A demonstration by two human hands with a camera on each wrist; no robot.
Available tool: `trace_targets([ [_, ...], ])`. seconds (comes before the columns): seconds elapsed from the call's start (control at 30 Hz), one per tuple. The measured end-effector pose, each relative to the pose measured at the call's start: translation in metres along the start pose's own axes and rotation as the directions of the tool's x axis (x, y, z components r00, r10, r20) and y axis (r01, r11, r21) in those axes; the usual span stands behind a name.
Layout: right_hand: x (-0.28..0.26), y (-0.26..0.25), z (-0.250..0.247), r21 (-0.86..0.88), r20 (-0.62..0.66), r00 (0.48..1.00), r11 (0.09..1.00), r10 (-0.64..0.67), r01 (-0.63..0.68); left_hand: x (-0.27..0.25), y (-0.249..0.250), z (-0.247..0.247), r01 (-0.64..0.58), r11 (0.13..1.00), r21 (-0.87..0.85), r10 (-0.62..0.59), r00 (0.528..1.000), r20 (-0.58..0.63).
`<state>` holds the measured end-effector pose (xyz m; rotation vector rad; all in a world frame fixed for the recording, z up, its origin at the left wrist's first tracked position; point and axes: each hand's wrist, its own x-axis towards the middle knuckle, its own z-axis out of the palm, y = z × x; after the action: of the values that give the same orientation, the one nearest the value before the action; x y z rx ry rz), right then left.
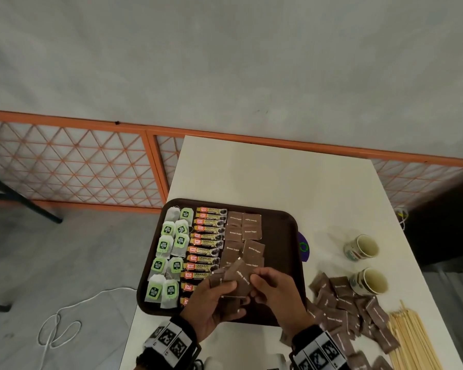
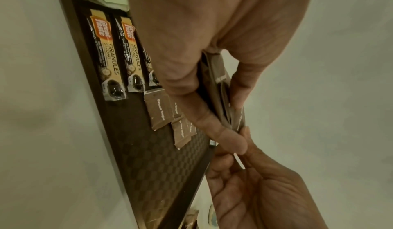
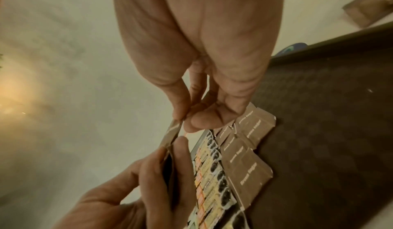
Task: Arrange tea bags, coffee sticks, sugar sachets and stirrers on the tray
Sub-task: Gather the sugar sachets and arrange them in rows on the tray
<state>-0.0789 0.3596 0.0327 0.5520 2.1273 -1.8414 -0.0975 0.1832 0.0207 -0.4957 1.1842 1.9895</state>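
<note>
A brown tray (image 1: 284,236) holds green tea bags (image 1: 169,252) in its left columns, coffee sticks (image 1: 209,236) in a middle column, and brown sugar sachets (image 1: 245,228) laid in rows to their right. Above the tray's near edge, my left hand (image 1: 225,292) grips a stack of sugar sachets (image 2: 219,88) between thumb and fingers. My right hand (image 1: 257,284) pinches the top sachet (image 3: 172,133) of that stack by its corner. The tray's right strip is bare. Wooden stirrers (image 1: 412,340) lie on the table at the near right.
A loose pile of sugar sachets (image 1: 342,308) is spread on the white table (image 1: 265,177) right of the tray. Two paper cups (image 1: 362,247) (image 1: 370,281) lie on their sides beyond it. A purple disc (image 1: 304,247) sticks out from under the tray's right rim.
</note>
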Motion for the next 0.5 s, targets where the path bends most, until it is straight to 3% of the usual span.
trace_targets([
  [0.17,-0.004,0.012,-0.003,-0.193,0.168,0.98,0.979,0.103,-0.069,0.004,0.0,-0.013,0.003,0.995,0.102,0.004,0.997,-0.071],
  [0.23,0.002,0.018,-0.01,-0.305,0.129,0.984,0.949,0.122,-0.078,0.005,-0.001,-0.018,0.01,0.99,0.14,0.003,0.996,-0.093],
  [0.3,0.022,0.025,-0.02,-0.484,-0.041,0.999,0.874,0.035,-0.05,0.004,-0.003,-0.024,0.018,0.99,0.142,-0.002,0.994,-0.112],
  [0.37,0.047,0.027,-0.026,-0.607,-0.184,0.979,0.793,-0.085,-0.045,0.002,-0.004,-0.028,0.027,0.991,0.135,-0.011,0.992,-0.123],
  [0.43,0.07,0.028,-0.02,-0.671,-0.177,0.971,0.741,-0.163,0.002,0.0,-0.004,-0.033,0.032,0.991,0.132,-0.014,0.991,-0.136],
  [0.5,0.084,0.029,-0.009,-0.761,-0.065,0.981,0.644,-0.185,0.071,-0.003,-0.003,-0.036,0.033,0.99,0.135,-0.011,0.988,-0.156],
])
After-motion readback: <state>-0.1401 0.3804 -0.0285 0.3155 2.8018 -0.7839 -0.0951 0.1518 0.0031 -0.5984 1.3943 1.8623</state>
